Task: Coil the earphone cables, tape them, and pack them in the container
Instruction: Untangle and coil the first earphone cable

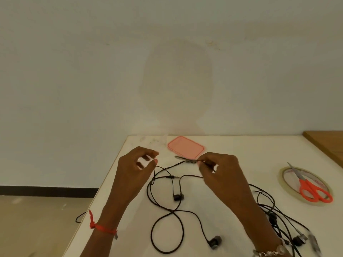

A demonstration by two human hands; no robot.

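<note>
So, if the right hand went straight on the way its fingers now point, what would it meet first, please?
Probably the left hand. The right hand, pinching the earphone cable, points its fingers leftward at it; the pink lid seems to lie farther back, though depth is unclear.

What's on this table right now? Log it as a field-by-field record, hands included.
left hand: pinches the earphone cable at the thumb tip
right hand: pinches the same cable by the inline remote
earbuds: both lying on the table
container: pink lid on, beyond the hands
tape roll: flat, far right
scissors: orange handles, lying across the tape roll
other earphones: tangled beside the right forearm
progress: nothing coiled or taped
</note>
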